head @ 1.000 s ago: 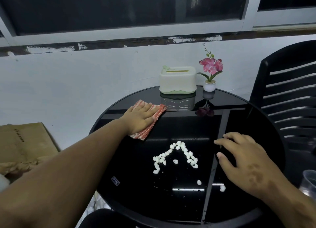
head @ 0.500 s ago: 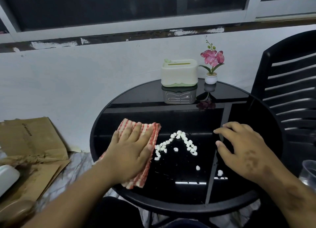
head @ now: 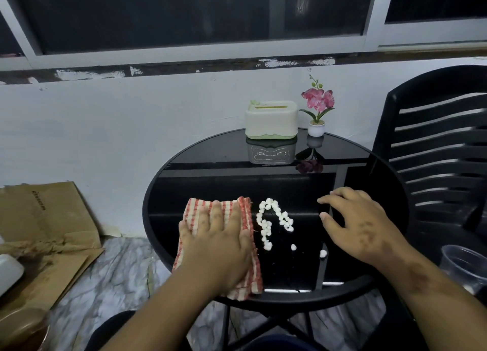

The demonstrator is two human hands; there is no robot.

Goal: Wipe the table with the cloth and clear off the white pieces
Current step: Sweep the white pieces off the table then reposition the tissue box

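Round black table (head: 200,166) by a white wall, chair (head: 434,150) tight on the right. Since a second ago the left hand (head: 218,242), flat and spread on the cloth (head: 247,271), has dragged it from the far side down beside the white pieces (head: 266,227), nudging that arm of the pile. Right hand (head: 361,227) rests open, loosely curled. Near rim's close, so I'd guess a sweep there next.

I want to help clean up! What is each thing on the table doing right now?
Left hand: flat, pressing the cloth.
Striped cloth: spread beside the pieces.
White pieces: bunched, two loose.
Right hand: fingers spread on the table.
Tissue box: upright.
Potted flower: upright.
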